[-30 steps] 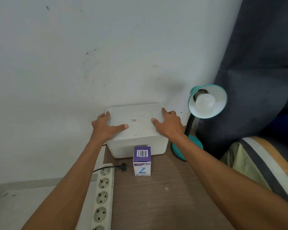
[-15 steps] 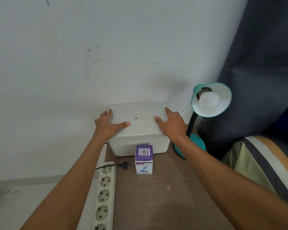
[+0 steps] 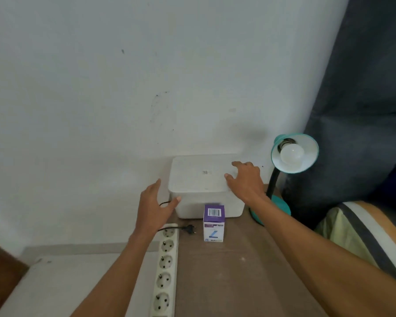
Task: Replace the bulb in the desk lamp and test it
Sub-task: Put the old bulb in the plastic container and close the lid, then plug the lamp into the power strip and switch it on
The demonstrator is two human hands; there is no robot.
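Here the desk lamp (image 3: 290,165) stands at the counter's (image 3: 238,271) far right, its teal shade tilted forward with a white bulb (image 3: 292,153) seated inside, just right of the right hand (image 3: 245,181). That hand lies flat, fingers spread, on the lid of a white box (image 3: 204,179), holding nothing. The left hand (image 3: 154,207) hovers open beside the box's left edge, thumb touching its corner. Between both grips, nearer the person, a purple bulb carton (image 3: 213,223) stands upright; a loose plug (image 3: 190,229) and power strip (image 3: 166,266) lie below the left hand.
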